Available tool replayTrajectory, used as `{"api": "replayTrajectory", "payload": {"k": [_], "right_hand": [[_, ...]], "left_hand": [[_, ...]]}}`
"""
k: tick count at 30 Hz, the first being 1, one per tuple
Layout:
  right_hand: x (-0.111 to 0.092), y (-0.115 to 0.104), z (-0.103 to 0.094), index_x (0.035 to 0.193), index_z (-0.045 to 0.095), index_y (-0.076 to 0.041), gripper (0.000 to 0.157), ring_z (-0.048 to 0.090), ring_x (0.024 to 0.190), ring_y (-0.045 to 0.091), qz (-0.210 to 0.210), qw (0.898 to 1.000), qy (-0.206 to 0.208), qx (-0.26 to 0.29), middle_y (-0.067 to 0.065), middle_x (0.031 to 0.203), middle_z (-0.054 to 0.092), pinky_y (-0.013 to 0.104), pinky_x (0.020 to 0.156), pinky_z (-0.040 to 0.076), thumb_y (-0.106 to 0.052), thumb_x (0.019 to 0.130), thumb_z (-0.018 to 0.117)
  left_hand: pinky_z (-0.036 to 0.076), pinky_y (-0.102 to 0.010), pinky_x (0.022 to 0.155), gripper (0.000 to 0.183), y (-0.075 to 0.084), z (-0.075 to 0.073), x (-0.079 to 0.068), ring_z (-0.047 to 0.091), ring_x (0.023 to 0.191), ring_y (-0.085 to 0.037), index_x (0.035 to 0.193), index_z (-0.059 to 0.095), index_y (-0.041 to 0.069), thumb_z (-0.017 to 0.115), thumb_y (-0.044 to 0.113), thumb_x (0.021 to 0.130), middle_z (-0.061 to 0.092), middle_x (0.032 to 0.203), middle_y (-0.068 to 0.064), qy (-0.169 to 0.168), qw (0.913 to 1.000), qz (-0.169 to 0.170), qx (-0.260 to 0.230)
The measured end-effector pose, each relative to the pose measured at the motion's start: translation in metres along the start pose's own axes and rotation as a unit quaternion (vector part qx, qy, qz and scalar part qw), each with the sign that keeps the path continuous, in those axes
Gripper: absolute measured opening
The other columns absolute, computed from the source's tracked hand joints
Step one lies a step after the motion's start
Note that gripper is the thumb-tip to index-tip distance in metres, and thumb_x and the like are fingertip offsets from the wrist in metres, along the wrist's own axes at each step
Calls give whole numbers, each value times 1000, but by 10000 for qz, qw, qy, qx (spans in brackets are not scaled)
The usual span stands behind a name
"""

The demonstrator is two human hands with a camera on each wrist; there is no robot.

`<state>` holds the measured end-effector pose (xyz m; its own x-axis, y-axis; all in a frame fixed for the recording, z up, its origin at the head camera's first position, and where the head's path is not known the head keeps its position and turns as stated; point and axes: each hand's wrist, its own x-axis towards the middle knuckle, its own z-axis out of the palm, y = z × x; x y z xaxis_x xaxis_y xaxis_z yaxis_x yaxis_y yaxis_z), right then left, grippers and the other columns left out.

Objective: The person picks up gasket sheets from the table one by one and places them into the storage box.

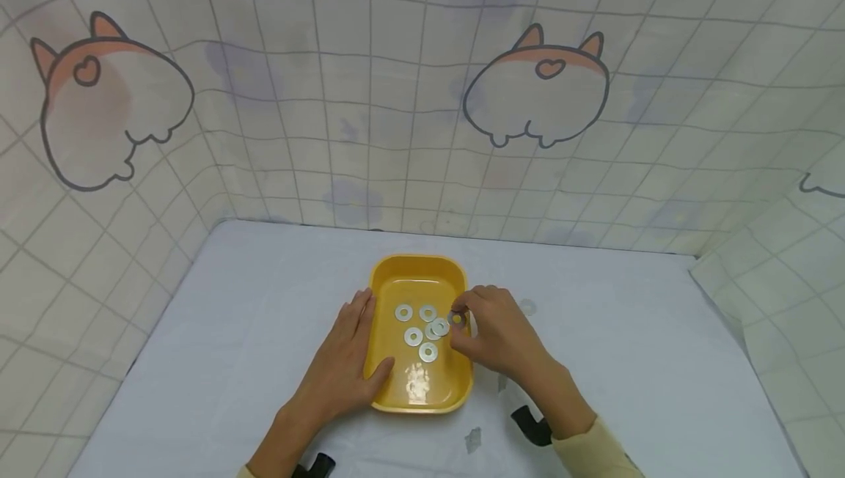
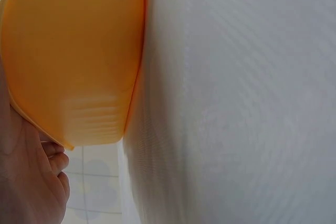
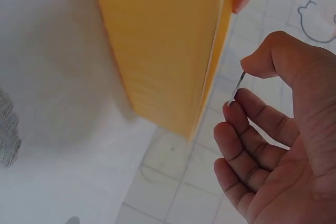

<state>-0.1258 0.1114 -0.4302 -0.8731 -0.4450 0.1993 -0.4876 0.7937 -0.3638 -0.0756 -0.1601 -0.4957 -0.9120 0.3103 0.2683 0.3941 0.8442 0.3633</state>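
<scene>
A yellow tray (image 1: 419, 264) stands on the white-covered table, with several flat metal washers (image 1: 428, 352) lying in its middle. Two of these washers overlap. My right hand (image 1: 495, 331) is over the tray's right rim and pinches one washer (image 3: 237, 88) between thumb and fingertip. In the right wrist view that washer shows edge-on, apart from the tray wall. My left hand (image 1: 346, 361) rests along the left rim with its fingers extended, the thumb reaching over the edge. The left wrist view shows the tray's outer side (image 2: 73, 51) and part of that hand's palm.
White cloth (image 1: 264, 302) covers the table. Grey patches (image 1: 473, 440) mark it right of the tray. Black curved pieces (image 1: 531, 425) show beside each wrist. A tile-patterned curtain (image 1: 396, 133) with cartoon animals encloses the back and sides.
</scene>
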Motion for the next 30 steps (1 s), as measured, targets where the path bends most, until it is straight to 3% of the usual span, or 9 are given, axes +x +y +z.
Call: {"api": "replayTrajectory", "payload": {"k": [5, 13, 22, 26, 30], "right_hand": [[3, -6, 2, 101, 75, -11, 22, 62, 89, 17, -229, 9997, 29, 13, -2, 95, 74, 40, 95, 58, -23, 83, 78], [8, -13, 12, 96, 76, -11, 16, 64, 85, 16, -674, 9974, 205, 118, -3, 89, 75, 40, 93, 58, -19, 82, 79], [15, -24, 20, 99, 77, -11, 20, 65, 88, 18, -912, 9958, -36, 16, -1, 93, 75, 40, 95, 58, -23, 83, 82], [17, -29, 21, 99, 77, -12, 20, 64, 89, 18, -939, 9955, -156, -31, -1, 93, 73, 39, 93, 58, -25, 84, 82], [19, -34, 23, 99, 77, -14, 18, 62, 89, 16, -971, 9948, -279, -100, -4, 93, 72, 37, 93, 57, -26, 86, 81]], "left_hand": [[20, -43, 137, 95, 2, -1, 3, 26, 164, -33, 164, 27, -6, 67, 43, 94, 26, 175, -20, 9, 10000, 42, -16], [27, -50, 134, 94, 3, 0, 5, 29, 163, -34, 163, 29, -7, 68, 42, 93, 29, 173, -21, 46, 9999, 143, -12], [25, -49, 135, 93, 1, -1, 3, 29, 163, -35, 162, 30, -8, 68, 40, 93, 29, 173, -21, 102, 9999, 124, -27], [20, -45, 137, 93, 1, 0, 3, 28, 163, -34, 163, 29, -7, 67, 41, 93, 28, 174, -21, 80, 9999, 115, -23], [5, -32, 139, 93, 0, 2, 2, 27, 163, -34, 164, 27, -7, 66, 41, 94, 26, 175, -21, 76, 9999, 109, -32]]}}
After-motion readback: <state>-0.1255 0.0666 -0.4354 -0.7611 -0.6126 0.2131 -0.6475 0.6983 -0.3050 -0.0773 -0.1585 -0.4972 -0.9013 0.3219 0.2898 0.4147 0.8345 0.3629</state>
